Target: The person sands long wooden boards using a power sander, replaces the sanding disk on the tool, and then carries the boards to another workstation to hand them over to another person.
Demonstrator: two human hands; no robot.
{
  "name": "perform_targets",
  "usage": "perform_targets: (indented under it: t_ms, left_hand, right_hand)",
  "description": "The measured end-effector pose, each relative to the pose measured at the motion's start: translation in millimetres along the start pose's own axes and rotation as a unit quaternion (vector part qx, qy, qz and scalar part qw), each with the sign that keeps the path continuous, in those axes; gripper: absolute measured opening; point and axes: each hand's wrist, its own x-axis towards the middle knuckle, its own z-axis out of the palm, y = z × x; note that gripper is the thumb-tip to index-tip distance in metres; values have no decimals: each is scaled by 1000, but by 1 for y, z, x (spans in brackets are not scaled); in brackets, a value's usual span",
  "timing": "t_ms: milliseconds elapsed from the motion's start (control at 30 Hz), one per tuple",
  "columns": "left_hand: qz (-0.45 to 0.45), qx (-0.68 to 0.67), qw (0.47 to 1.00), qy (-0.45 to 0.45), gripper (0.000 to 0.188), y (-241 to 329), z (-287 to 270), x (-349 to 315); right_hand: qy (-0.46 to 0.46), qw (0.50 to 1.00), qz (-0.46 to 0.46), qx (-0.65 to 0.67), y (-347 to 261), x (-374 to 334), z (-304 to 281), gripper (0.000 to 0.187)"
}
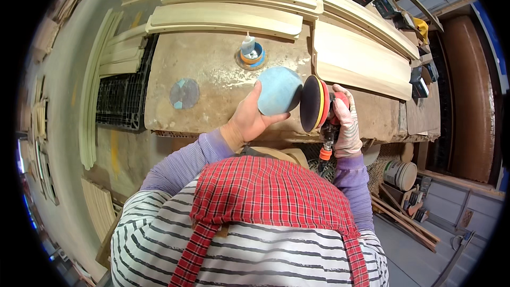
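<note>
In my bare left hand [248, 114] is a round light-blue sanding disc [279, 91], thumb on one side and fingers along its lower edge. My right hand [346, 122], in a pale stained glove, grips a pneumatic disc sander [329, 127] with a red body and an orange hose fitting. The sander's dark round pad [311, 104], edged in yellow and red, is turned toward the disc; the two are very close, and whether they touch I cannot tell. Both are above the near part of the worktable [212, 103].
A worn grey disc [184, 93] lies at the table's left. Behind the blue disc, a small bottle [248, 43] stands in a blue-and-orange ring of tape [251, 59]. Pale wooden boards [228, 18] are stacked along the far side and right [361, 61]. A black crate [121, 98] stands left.
</note>
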Motion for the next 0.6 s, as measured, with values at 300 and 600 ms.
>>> perform_targets:
  t_ms: [300,600]
  left_hand:
    - [120,189,974,-41,64,-52,28,1]
    - [124,261,956,-48,62,-113,51,6]
  right_hand:
    - [9,998,-33,-48,-17,-20,8,54]
    - [10,997,-59,-47,-13,-33,-34,58]
